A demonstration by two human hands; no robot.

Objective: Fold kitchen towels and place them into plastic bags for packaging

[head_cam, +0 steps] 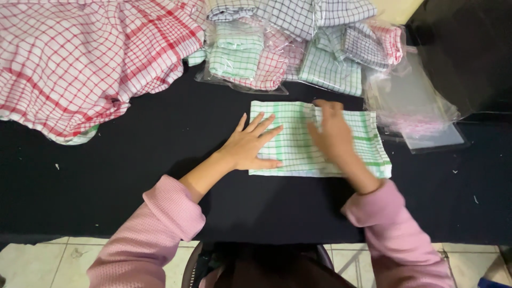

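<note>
- Cloth in hand was a folded green-and-white checked towel (320,140), lying flat on the black table (133,160) just in front of the person.
- Left hand (250,144) lay palm-down on the towel's left part, fingers spread and flat, gripping nothing.
- Right hand (333,136) rested on the middle, fingers reaching the far edge; whether they pinched the cloth could not be told.
- Towel looked light, soft and limp, likely to slide or unfold; taking it by a folded edge or corner seemed best.
- Bagged checked towels (277,53), empty clear bags (421,106) and a loose red-checked cloth (80,58) lay beyond.
</note>
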